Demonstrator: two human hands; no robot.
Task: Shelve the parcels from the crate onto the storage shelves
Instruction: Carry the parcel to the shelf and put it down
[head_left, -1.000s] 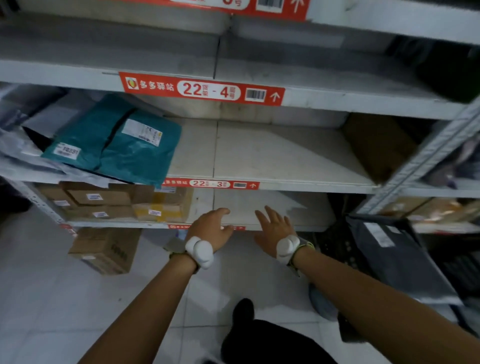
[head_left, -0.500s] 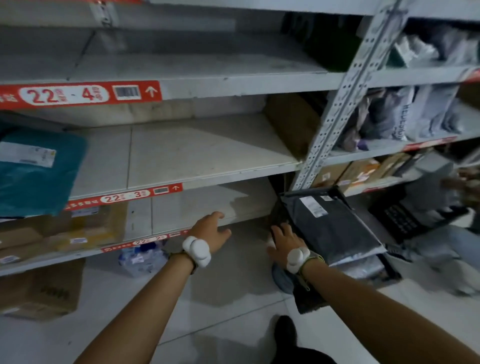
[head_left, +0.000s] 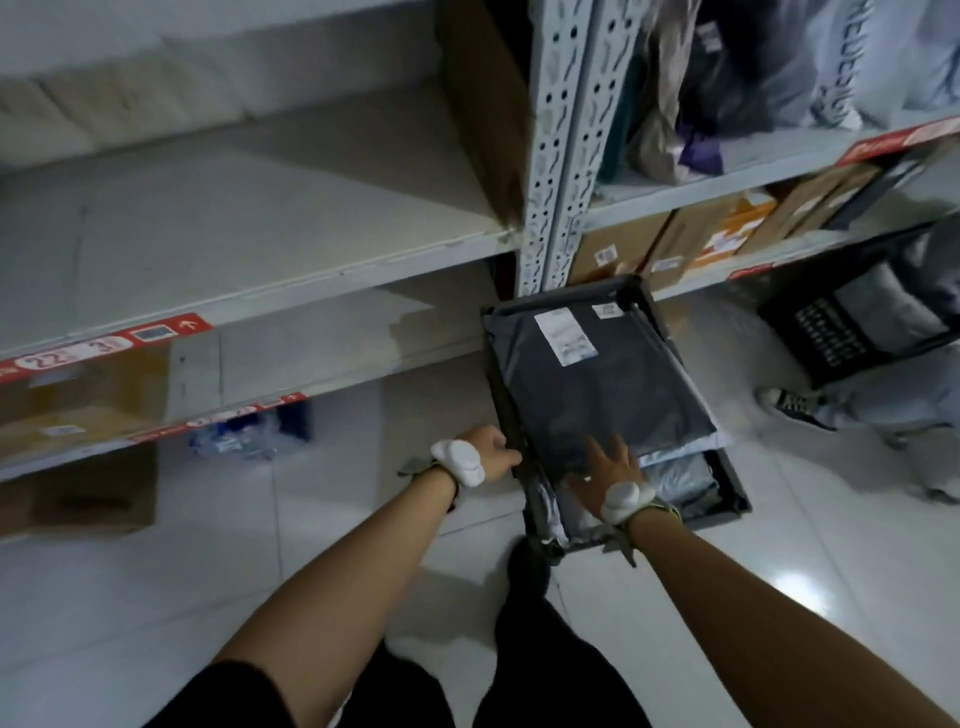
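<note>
Atop crate (head_left: 727, 478), dark grey parcel (head_left: 597, 384) is pressed by R hand (head_left: 605, 467), fingers spread flat. L hand (head_left: 485, 452) is laid at crate's left rim; grip can't be told.

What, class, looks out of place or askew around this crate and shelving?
The dark grey parcel lies slanted on top of the crate, its right edge over the rim. A crumpled blue-and-white plastic pack sits on the floor beneath the lowest shelf, not shelved.
</note>
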